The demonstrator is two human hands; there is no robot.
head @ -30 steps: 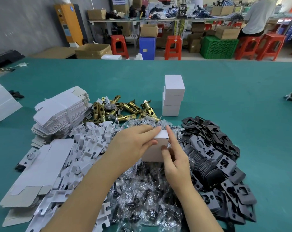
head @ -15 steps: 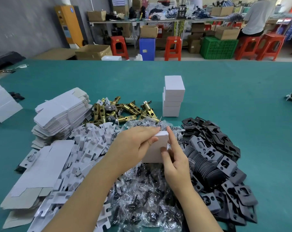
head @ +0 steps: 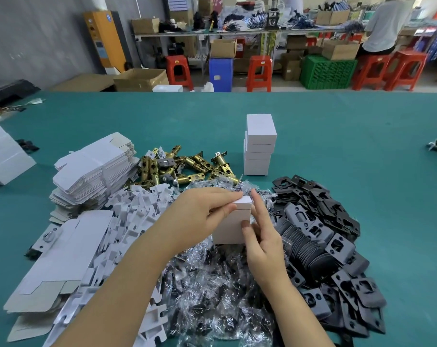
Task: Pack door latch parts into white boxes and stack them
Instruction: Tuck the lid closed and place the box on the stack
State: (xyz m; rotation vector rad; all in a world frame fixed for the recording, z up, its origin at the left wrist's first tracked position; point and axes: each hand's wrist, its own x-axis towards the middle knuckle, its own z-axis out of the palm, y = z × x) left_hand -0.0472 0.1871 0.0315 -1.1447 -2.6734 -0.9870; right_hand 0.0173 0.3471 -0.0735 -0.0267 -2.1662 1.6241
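Note:
A small white box point(head: 231, 227) stands upright above the pile of clear plastic bags point(head: 212, 291). My left hand point(head: 199, 211) grips its top, fingers over the lid flap and thumb on the front. My right hand point(head: 262, 234) holds the box's right side, thumb on the front face, fingers straight up along the side. Behind stands a stack of three white boxes point(head: 259, 146). Brass latch bolts point(head: 182, 166) lie in a heap to the left of the stack.
Black strike plates point(head: 325, 241) are piled at the right. Flat white box blanks point(head: 94, 169) and white card inserts point(head: 137, 211) lie at the left on the green table point(head: 350, 159). A person in a white shirt point(head: 385, 23) sits at a far bench.
Both hands stay on the box in nearly the same place. The lid flap has been pressed a little further down onto the box top.

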